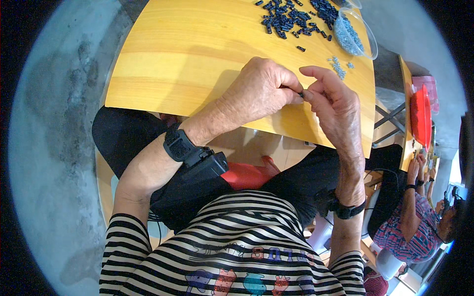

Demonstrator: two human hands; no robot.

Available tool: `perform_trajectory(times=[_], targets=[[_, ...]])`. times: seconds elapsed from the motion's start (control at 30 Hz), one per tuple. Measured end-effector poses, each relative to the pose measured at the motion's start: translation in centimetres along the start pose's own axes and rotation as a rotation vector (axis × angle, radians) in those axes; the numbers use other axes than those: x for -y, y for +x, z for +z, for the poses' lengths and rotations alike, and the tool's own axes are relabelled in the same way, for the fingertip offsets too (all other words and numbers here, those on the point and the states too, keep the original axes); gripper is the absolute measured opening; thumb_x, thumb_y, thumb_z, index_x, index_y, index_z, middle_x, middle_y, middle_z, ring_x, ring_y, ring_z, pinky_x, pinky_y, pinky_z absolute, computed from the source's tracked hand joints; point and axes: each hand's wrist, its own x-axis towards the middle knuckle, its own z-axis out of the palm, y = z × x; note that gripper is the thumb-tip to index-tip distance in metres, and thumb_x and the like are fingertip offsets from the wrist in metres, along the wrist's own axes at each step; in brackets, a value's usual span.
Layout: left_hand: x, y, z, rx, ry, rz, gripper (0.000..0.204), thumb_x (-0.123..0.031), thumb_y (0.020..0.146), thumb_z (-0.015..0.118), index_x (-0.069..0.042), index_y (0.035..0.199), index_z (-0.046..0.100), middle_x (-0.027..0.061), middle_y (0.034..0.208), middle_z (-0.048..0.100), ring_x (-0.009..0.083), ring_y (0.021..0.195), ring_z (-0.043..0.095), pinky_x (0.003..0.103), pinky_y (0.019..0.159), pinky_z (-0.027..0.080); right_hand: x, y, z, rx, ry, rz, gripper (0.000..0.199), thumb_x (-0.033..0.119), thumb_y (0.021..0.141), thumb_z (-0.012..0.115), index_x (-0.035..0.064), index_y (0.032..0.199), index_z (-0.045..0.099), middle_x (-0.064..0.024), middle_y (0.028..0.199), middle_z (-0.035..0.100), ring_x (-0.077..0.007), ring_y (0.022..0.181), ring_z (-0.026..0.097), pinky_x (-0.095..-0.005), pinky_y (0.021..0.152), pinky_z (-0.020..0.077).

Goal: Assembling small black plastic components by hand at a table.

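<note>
Over the near edge of a yellow wooden table (187, 54), my left hand (259, 89) and my right hand (333, 101) meet fingertip to fingertip. Between them they pinch one small dark plastic part (301, 93), mostly hidden by the fingers. A heap of similar dark blue parts (291, 19) lies at the table's far side. A single dark part (300, 48) rests apart from the heap. A few small pale grey pieces (338, 66) lie just beyond my right hand.
A clear plastic bowl (368, 44) of pale grey pieces stands at the far right corner. To the right, another person in a patterned shirt (410, 227) works at a second table holding a red tray (419, 116). Grey concrete floor (54, 128) spreads on the left.
</note>
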Motion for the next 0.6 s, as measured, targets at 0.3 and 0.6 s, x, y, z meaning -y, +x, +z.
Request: perform_trajectory(times=[0.3, 0.6], targets=[[-0.1, -0.1, 0.1, -0.038, -0.020, 0.017, 0.013, -0.008, 0.073, 0.073, -0.001, 0.084, 0.071, 0.0087, 0.067, 0.066, 0.0118, 0.061, 0.060, 0.026, 0.058, 0.048, 0.3, 0.7, -0.2, 0.045, -0.048, 0.028, 0.024, 0.002, 0.078, 0.065, 0.0064, 0.102, 0.065, -0.0054, 0.062, 0.057, -0.0118, 0.056, 0.055, -0.0279, 0.054, 0.0454], [-0.6, 0.0, -0.1, -0.077, -0.251, -0.073, 0.011, -0.010, 0.078, 0.074, -0.002, 0.085, 0.072, 0.0023, 0.067, 0.066, 0.0066, 0.059, 0.059, 0.022, 0.052, 0.047, 0.8, 1.4, -1.2, 0.097, 0.176, 0.112, 0.020, 0.007, 0.085, 0.061, 0.0020, 0.105, 0.064, -0.0026, 0.070, 0.061, -0.0076, 0.059, 0.053, -0.0227, 0.053, 0.0442]])
